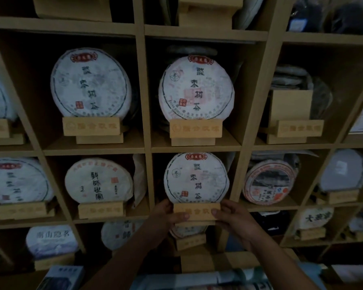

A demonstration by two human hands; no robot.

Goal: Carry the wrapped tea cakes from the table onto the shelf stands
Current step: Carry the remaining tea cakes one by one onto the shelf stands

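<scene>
A round wrapped tea cake (195,177) with black characters and a red seal stands upright on a wooden stand (197,211) in the middle cubby of the shelf. My left hand (169,214) grips the stand's left end, thumb across its front. My right hand (231,216) grips its right end the same way. Another wrapped tea cake (196,88) of the same kind stands on its stand (195,128) in the cubby above.
The wooden shelf (148,122) is a grid of cubbies, most holding a wrapped cake on a stand. The upper right cubby has a stand (300,128) with a plain board and stacked cakes behind. Printed packets (61,277) lie below at the bottom edge.
</scene>
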